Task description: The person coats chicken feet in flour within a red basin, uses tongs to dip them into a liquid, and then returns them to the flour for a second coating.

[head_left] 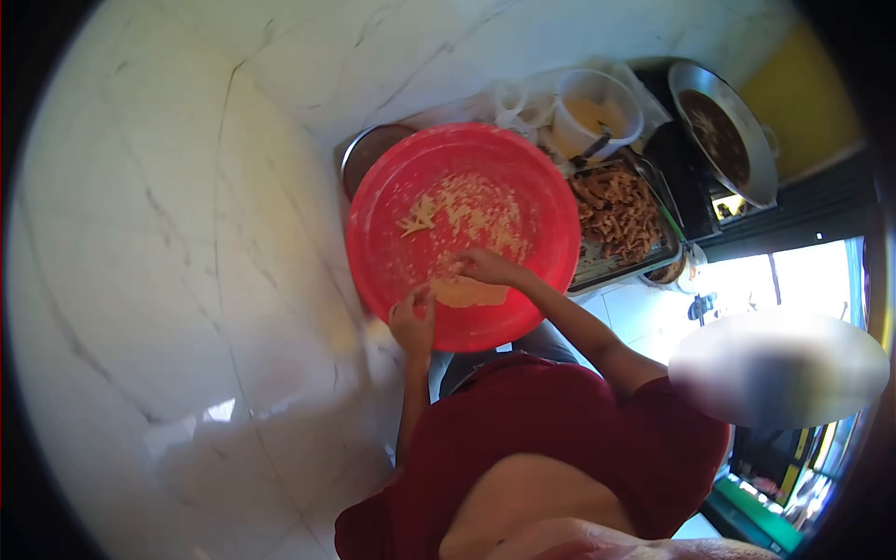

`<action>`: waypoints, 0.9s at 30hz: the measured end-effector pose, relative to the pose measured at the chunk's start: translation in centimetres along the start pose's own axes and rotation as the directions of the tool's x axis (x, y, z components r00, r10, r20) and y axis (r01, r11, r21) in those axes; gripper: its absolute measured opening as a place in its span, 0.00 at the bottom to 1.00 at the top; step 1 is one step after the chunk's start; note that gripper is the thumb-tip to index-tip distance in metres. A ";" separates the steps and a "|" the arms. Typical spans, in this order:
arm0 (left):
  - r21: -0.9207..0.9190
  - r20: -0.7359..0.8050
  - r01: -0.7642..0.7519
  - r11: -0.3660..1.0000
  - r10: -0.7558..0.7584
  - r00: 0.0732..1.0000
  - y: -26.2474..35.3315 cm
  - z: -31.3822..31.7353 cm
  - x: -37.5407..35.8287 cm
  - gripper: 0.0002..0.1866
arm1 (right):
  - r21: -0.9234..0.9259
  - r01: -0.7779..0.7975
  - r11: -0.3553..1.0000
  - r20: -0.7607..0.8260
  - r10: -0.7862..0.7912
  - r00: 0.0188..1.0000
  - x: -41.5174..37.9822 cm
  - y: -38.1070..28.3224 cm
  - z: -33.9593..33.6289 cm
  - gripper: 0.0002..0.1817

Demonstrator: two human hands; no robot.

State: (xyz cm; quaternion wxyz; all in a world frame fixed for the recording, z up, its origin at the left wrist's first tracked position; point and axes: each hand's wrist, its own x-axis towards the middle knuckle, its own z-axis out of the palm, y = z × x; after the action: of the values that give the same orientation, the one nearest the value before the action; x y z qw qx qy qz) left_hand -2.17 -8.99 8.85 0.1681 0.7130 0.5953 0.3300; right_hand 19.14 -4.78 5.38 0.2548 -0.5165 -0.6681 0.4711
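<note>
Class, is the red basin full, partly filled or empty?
Partly filled: pale crumbs lie scattered in the red basin, with bare red showing around them.

Over the near side of the red basin (pixel 385 201), the person's left hand (pixel 413 322) and right hand (pixel 487 268) have their fingers at a flat tan sheet (pixel 471 293), with pale floury bits (pixel 476 210) farther inside the basin and a tray (pixel 594 267) of brown strips (pixel 618 210), a tub (pixel 588 87) and a pan (pixel 758 140) to its right.

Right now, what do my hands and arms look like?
Your left hand and right hand are bare, with no gloves. Short, dark red sleeves leave both forearms uncovered. No watch shows; rings would be too small to make out.
</note>
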 end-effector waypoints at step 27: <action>-0.745 0.512 0.169 0.646 0.390 0.765 24.1 15.1 8.6 0.14 | -0.623 -0.372 0.688 -0.692 -0.265 0.671 -8.1 9.5 -28.4 0.33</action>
State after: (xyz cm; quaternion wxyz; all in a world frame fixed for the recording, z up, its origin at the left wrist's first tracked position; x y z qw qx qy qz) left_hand 26.38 -4.06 15.53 0.6169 0.6808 0.2609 0.2966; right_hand 49.63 -1.64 10.23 0.2616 -0.7385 -0.6169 -0.0750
